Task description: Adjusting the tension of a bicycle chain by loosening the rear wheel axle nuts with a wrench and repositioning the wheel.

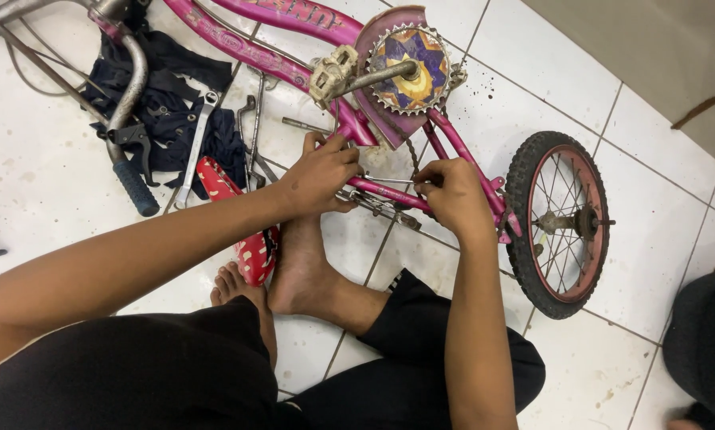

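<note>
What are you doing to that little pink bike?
A person sits on the tiled floor with a small pink bike lying on its side. Both hands work low on the frame by the chain: the left hand grips a pink tube, the right hand pinches something beside the rear wheel. A bare foot rests under the frame. A wrench and other tools lie on a dark cloth.

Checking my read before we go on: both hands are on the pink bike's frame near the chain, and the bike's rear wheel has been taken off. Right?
Not quite. The rear wheel sits mounted in the pink bike's frame, as the head view shows. The rest holds: the left hand and right hand are both on the frame near the chain.
</note>
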